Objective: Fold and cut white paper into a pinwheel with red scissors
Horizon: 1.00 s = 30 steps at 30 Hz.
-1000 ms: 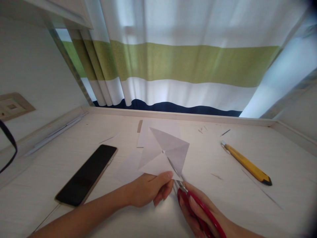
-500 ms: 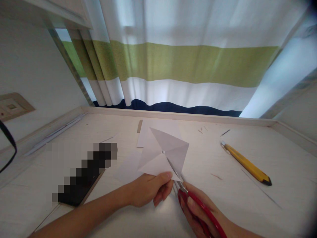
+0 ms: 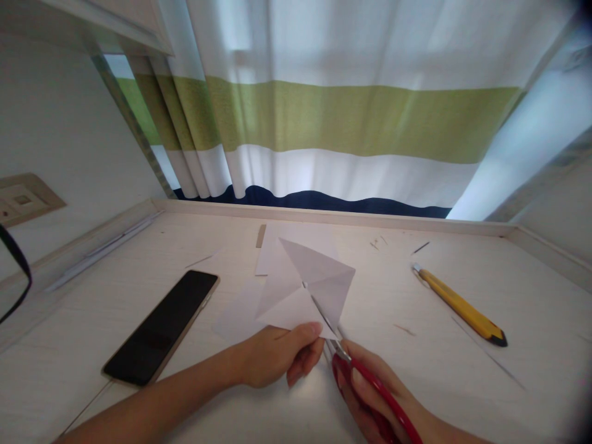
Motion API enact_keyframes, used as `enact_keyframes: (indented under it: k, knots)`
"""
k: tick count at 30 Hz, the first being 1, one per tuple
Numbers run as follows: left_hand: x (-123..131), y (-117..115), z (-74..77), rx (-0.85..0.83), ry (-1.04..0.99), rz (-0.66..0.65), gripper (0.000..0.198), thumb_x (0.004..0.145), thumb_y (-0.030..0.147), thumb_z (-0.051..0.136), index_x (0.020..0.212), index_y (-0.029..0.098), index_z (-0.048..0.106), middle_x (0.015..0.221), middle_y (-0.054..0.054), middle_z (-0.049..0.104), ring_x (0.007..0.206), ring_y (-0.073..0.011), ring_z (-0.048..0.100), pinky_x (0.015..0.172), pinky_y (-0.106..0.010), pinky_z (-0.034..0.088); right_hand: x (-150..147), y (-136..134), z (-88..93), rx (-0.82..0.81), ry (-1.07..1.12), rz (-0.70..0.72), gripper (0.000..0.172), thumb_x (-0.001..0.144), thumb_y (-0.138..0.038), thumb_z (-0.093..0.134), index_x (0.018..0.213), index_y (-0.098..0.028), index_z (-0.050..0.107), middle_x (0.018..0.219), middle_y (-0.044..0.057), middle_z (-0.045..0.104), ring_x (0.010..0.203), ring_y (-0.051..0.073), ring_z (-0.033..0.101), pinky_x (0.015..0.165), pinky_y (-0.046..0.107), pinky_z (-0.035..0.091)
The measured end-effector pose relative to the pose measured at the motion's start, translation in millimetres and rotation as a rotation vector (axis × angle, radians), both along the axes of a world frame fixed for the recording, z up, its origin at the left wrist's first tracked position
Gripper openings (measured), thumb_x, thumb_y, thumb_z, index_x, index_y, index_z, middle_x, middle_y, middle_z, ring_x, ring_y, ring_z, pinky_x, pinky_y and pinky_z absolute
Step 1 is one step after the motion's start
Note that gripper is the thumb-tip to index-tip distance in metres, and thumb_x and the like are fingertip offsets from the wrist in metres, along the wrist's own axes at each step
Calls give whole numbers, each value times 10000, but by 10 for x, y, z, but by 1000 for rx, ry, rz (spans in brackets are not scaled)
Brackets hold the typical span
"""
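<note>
Striped curtain [image 3: 351, 117] fills the top half, 12 o'clock; its upper edge is cut off. Pale desk [image 3: 398, 290] below it runs out of frame at 3, 6 and 9.

Phone [image 3: 161, 327] lies flat at 8 o'clock of the folded paper [image 3: 309, 283], screen dark, well apart from it. The folded paper sits mid-desk, lifted at its near corner, over flat sheets [image 3: 296, 243] that it partly covers, so we can't count them.

Left hand [image 3: 277, 354] comes in from 7 o'clock, thumb and fingers pinched together on the paper's near corner. Right hand [image 3: 374, 401] sits at 5 o'clock, cut off by the bottom edge, fingers closed through the red handles of the scissors [image 3: 365, 382]. The blades point to 11 o'clock along the paper's crease; they're thin and partly hidden by the paper, so we can't tell how far apart they are.

Yellow utility knife [image 3: 460, 305] lies at 3 o'clock, well apart from the paper. Wall socket [image 3: 21, 197] at 9 o'clock is clipped by the frame.
</note>
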State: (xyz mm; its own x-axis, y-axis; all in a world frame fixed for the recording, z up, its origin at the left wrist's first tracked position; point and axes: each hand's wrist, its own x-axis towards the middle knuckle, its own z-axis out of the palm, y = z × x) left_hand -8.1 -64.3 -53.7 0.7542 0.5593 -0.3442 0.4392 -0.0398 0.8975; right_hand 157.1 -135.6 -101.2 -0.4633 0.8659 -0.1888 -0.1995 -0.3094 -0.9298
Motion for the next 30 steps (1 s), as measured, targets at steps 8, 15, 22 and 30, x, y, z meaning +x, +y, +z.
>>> enact_keyframes:
  k: [8, 15, 22, 30]
  knots:
    - [-11, -7, -21, 7, 12, -40, 502, 863, 363, 114, 479, 167, 373, 438, 35, 367, 487, -92, 393, 595, -199, 346, 11, 13, -39, 3, 35, 8, 388, 721, -532, 487, 780, -159, 400, 453, -111, 336, 288, -9, 253, 267, 100, 204]
    - [-9, -10, -25, -8, 11, -48, 505, 867, 366, 108, 484, 167, 372, 439, 37, 365, 489, -91, 395, 600, -196, 351, 22, -14, -37, -28, 68, 17, 363, 741, -508, 481, 802, -159, 402, 442, -116, 315, 295, -1, 252, 276, 103, 221]
    - [-19, -9, -39, 1, 22, -55, 507, 871, 352, 101, 491, 165, 380, 441, 38, 367, 494, -90, 398, 611, -197, 352, -1, -13, 8, 21, 84, -3, 308, 769, -466, 472, 773, -167, 397, 421, -112, 333, 296, 0, 247, 290, 111, 188]
    - [-9, -23, -27, 9, 41, -44, 506, 868, 360, 103, 483, 168, 369, 444, 37, 371, 498, -93, 402, 621, -206, 349, -29, 16, 97, 40, 32, 2, 348, 740, -514, 475, 760, -179, 382, 395, -122, 303, 276, 10, 215, 273, 127, 167]
